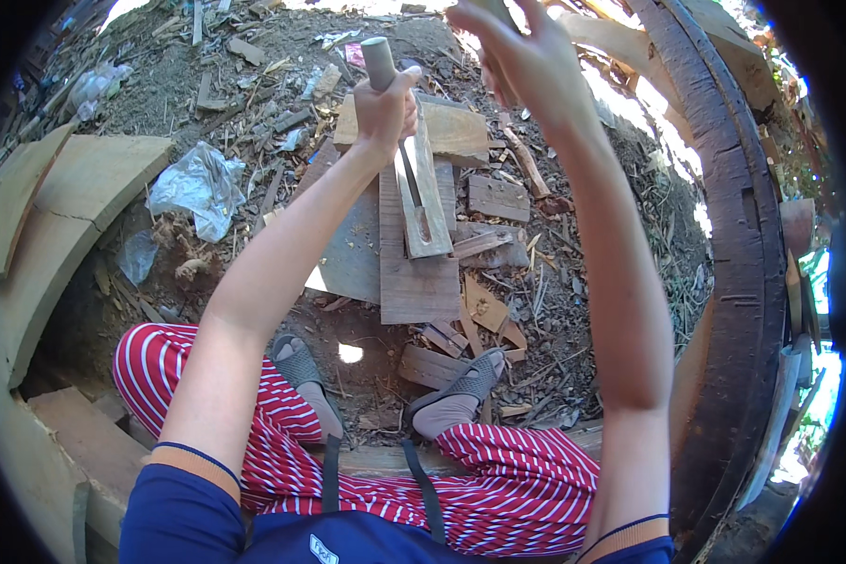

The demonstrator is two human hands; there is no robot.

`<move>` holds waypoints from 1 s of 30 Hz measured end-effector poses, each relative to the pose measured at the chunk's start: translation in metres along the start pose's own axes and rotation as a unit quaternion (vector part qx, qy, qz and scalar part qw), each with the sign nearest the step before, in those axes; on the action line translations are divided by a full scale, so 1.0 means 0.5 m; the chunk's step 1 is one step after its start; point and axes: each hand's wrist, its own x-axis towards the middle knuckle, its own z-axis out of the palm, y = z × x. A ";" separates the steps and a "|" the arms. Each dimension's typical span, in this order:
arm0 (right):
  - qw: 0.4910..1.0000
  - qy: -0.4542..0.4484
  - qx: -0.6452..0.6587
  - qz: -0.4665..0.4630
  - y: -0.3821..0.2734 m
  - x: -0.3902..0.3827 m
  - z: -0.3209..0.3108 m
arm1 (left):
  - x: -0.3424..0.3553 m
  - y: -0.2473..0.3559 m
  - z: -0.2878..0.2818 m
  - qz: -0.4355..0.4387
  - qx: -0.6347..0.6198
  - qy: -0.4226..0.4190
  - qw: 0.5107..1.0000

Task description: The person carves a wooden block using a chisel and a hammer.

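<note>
My left hand is closed round the thick grey handle of a chisel, its flat top standing clear above my thumb. The dark blade slants down to a slot in a pale narrow wood piece. That piece lies lengthwise over a flat plank and leans against a thicker wood block. Raised at the top edge, my right hand is curled about an olive-grey thing, cut off by the frame, whose kind I cannot make out.
Curved timbers stand at the left, and a long dark beam curves down the right. Wood chips and offcuts litter the dirt. A clear plastic bag lies left of the planks. My sandalled feet are near the work.
</note>
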 end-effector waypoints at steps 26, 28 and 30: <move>0.972 -0.108 -0.209 0.013 0.074 0.017 -0.018 | 0.007 0.015 -0.016 0.006 -0.013 -0.007 1.000; 0.972 -0.078 -0.220 -0.012 0.104 0.006 -0.015 | 0.006 0.006 -0.007 0.001 -0.019 0.015 1.000; 0.970 -0.129 -0.197 0.062 0.105 -0.001 -0.025 | 0.000 0.001 -0.006 -0.003 -0.010 0.013 1.000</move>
